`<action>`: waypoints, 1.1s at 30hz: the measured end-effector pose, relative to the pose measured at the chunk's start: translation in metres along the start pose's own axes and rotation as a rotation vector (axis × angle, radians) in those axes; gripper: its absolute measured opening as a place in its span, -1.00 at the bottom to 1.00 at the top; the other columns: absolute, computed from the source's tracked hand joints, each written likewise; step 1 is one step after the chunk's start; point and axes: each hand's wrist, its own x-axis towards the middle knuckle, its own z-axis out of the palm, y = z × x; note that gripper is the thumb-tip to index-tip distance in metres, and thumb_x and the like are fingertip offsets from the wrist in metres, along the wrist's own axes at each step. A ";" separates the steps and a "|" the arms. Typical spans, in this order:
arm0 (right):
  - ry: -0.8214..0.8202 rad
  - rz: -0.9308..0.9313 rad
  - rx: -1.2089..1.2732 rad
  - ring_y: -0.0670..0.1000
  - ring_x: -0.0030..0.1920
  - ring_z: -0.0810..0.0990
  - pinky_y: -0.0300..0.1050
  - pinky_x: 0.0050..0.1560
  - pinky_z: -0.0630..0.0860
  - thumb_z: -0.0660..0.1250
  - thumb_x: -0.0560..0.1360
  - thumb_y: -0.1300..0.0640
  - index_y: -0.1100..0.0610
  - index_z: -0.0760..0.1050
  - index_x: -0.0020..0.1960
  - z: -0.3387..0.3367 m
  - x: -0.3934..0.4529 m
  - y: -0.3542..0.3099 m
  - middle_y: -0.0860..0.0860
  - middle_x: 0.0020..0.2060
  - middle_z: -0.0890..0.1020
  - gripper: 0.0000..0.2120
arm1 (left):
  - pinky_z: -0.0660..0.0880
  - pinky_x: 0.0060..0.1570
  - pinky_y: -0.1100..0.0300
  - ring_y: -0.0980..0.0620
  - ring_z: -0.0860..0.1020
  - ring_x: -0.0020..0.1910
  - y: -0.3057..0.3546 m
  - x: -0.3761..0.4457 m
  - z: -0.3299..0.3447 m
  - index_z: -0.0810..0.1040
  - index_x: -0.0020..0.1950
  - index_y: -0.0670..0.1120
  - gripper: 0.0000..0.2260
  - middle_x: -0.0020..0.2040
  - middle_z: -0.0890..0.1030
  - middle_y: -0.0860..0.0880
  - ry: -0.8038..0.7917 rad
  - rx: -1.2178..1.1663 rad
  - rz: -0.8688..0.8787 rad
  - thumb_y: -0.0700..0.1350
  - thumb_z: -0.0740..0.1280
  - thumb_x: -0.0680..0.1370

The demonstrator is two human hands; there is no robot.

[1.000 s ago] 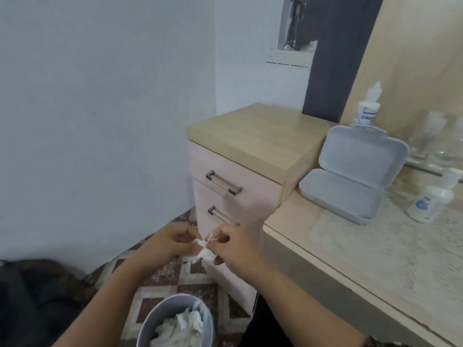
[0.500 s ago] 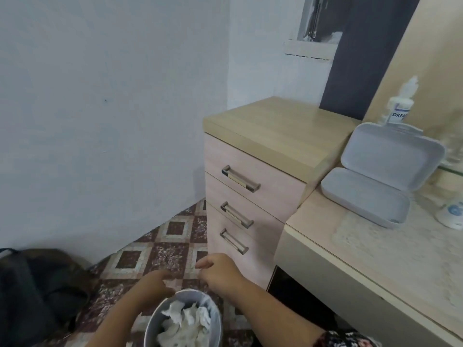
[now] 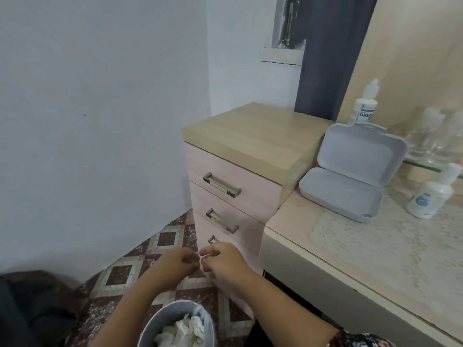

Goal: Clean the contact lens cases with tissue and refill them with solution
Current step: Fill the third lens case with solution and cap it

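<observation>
1. Left hand [image 3: 179, 262] and right hand [image 3: 223, 261] meet fingertip to fingertip above the bin [image 3: 150, 329]; fingers curled, whether they pinch anything I cannot tell.
2. Crumpled tissue [image 3: 184, 333] lies in the bin.
3. Open grey case [image 3: 350, 171] on the surface [image 3: 375, 266]; one solution bottle [image 3: 431, 196] just beside it, another bottle [image 3: 364, 106] behind.

A pale blue-grey wall [image 3: 95, 121] is seen on the left, meeting a floor [image 3: 140, 259] tiled in brown and cream diamonds. A drawer unit [image 3: 240, 171] with three metal handles and a light wooden top is set in the corner, beside a lower pale counter [image 3: 375, 259]. A window [image 3: 288, 23] and a dark curtain [image 3: 328, 53] are seen behind it.
</observation>
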 end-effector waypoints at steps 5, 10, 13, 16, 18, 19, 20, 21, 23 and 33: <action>0.047 -0.086 0.005 0.00 -0.08 0.60 -0.09 0.04 0.57 0.27 0.49 0.30 0.15 0.62 0.11 -0.023 -0.018 -0.018 0.11 -0.03 0.66 -0.75 | 0.34 -0.28 0.33 0.18 0.51 -0.26 0.039 0.001 -0.014 0.51 -0.19 0.07 -0.89 -0.24 0.55 0.10 0.059 0.086 0.084 -0.06 0.34 0.54; 0.092 -0.217 0.088 -0.27 -0.45 0.52 -0.42 -0.40 0.42 0.25 0.48 0.37 0.27 0.60 0.03 -0.050 -0.040 -0.033 -0.01 -0.31 0.60 -0.80 | 0.48 -0.16 0.12 -0.02 0.58 -0.24 0.089 -0.009 -0.034 0.51 -0.30 -0.05 -0.80 -0.26 0.62 -0.05 0.112 0.140 0.120 -0.15 0.31 0.53; 0.146 -0.306 0.074 -0.16 -0.32 0.58 -0.35 -0.29 0.52 0.27 0.47 0.33 0.24 0.61 0.02 -0.066 -0.053 -0.043 0.04 -0.25 0.64 -0.81 | 0.43 -0.30 0.25 0.05 0.54 -0.34 0.121 -0.016 -0.048 0.52 -0.35 -0.07 -0.79 -0.32 0.62 -0.02 0.131 0.166 0.170 -0.21 0.32 0.49; 0.204 -0.382 0.101 -0.02 -0.22 0.65 -0.11 -0.07 0.60 0.26 0.45 0.32 0.17 0.63 -0.01 -0.089 -0.065 -0.047 0.07 -0.26 0.68 -0.78 | 0.34 -0.42 0.38 0.18 0.50 -0.42 0.153 -0.019 -0.054 0.47 -0.39 0.00 -0.75 -0.39 0.58 0.02 0.144 0.139 0.246 -0.27 0.30 0.44; 0.255 -0.410 0.147 -0.10 -0.32 0.62 -0.21 -0.18 0.56 0.23 0.46 0.38 0.22 0.62 -0.02 -0.109 -0.075 -0.046 0.06 -0.32 0.66 -0.78 | 0.38 -0.43 0.36 0.23 0.49 -0.47 0.176 -0.018 -0.049 0.50 -0.36 -0.04 -0.78 -0.42 0.56 0.03 0.126 0.071 0.291 -0.30 0.29 0.45; 0.288 -0.426 0.164 -0.15 -0.38 0.59 -0.30 -0.25 0.51 0.22 0.47 0.41 0.26 0.61 -0.02 -0.121 -0.081 -0.045 0.06 -0.36 0.63 -0.78 | 0.44 -0.39 0.27 0.20 0.50 -0.46 0.188 -0.017 -0.045 0.52 -0.32 -0.08 -0.81 -0.42 0.58 0.02 0.114 0.023 0.316 -0.29 0.29 0.46; 0.328 -0.436 0.178 -0.19 -0.44 0.55 -0.38 -0.32 0.46 0.21 0.47 0.43 0.30 0.59 -0.03 -0.133 -0.087 -0.044 0.06 -0.39 0.59 -0.80 | 0.47 -0.36 0.20 0.17 0.53 -0.44 0.200 -0.015 -0.040 0.55 -0.28 -0.11 -0.84 -0.40 0.60 0.00 0.103 -0.021 0.339 -0.28 0.29 0.47; 0.369 -0.442 0.195 -0.21 -0.49 0.52 -0.41 -0.37 0.42 0.21 0.48 0.45 0.33 0.57 -0.03 -0.146 -0.092 -0.042 0.06 -0.40 0.56 -0.82 | 0.49 -0.33 0.17 0.16 0.54 -0.43 0.213 -0.014 -0.034 0.56 -0.25 -0.13 -0.87 -0.37 0.63 -0.02 0.092 -0.052 0.365 -0.25 0.29 0.49; 0.458 -0.437 0.221 -0.21 -0.51 0.51 -0.40 -0.40 0.42 0.22 0.47 0.46 0.34 0.56 -0.05 -0.169 -0.101 -0.037 0.09 -0.37 0.57 -0.84 | 0.52 -0.29 0.16 0.18 0.55 -0.42 0.237 -0.009 -0.021 0.56 -0.25 -0.11 -0.87 -0.33 0.65 -0.03 0.077 -0.070 0.433 -0.21 0.31 0.50; 0.801 -0.312 0.203 -0.02 -0.22 0.64 -0.07 -0.07 0.60 0.32 0.43 0.35 0.13 0.64 -0.12 -0.265 -0.135 0.017 0.06 -0.27 0.69 -0.82 | 0.55 -0.18 0.12 0.06 0.61 -0.29 0.340 0.018 0.060 0.55 -0.31 -0.04 -0.84 -0.33 0.64 -0.01 -0.038 -0.095 0.599 -0.23 0.32 0.45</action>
